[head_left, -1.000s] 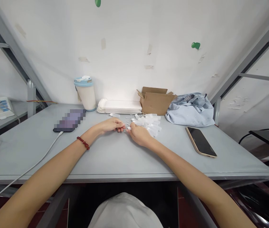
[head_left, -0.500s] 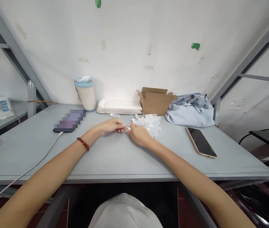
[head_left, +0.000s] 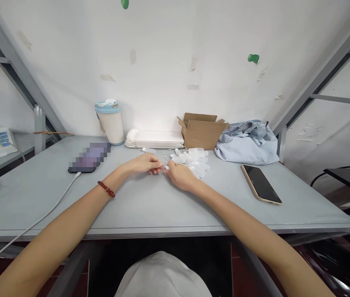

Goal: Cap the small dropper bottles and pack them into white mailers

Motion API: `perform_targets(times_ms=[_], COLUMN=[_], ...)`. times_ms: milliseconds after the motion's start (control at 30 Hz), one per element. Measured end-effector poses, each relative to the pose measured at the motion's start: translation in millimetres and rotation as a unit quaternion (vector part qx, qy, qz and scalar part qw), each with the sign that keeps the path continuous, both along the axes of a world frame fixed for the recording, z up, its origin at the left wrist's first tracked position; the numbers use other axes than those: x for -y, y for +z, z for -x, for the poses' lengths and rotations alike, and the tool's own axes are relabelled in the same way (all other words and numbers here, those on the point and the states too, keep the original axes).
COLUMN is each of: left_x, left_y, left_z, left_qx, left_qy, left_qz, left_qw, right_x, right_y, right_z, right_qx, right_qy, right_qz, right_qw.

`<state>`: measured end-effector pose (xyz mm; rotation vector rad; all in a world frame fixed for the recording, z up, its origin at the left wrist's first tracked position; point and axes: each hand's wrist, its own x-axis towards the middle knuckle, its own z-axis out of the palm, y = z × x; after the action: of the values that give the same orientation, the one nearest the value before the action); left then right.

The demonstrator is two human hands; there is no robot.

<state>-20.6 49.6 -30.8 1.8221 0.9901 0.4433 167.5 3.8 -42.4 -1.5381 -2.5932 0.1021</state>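
Note:
My left hand, with a red bead bracelet at the wrist, is closed in a pinch. Its fingertips almost meet those of my right hand, and whatever they grip is too small to make out. The right fingers are closed around a small white tag, of which only the end shows. Just beyond them lies a loose pile of translucent white tags with thin strings. One more white tag rests apart, behind my left hand.
Along the wall stand a lidded cup, a stack of white trays or sheets, an open cardboard box and a folded light-blue cloth. One phone lies right; another phone charges by a white cable left.
Both hands stay together at almost the same spot, with only slight finger movement. The view has shifted a little; the tags lie as before.

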Motion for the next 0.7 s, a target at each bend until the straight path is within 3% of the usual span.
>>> perform_targets(times_ms=[367, 700], left_x=[4, 11], left_y=[5.6, 13.4], left_z=[1, -2], left_qx=[-0.026, -0.031], left_qy=[-0.054, -0.064], left_qz=[0.0, 0.001], left_qw=[0.998, 0.997], right_x=[0, 1], right_y=[-6.1, -7.9], right_z=[-3, -5], right_qx=[0.018, 0.008], right_qy=[0.062, 0.082], right_qz=[-0.025, -0.026], right_qw=[0.998, 0.996])
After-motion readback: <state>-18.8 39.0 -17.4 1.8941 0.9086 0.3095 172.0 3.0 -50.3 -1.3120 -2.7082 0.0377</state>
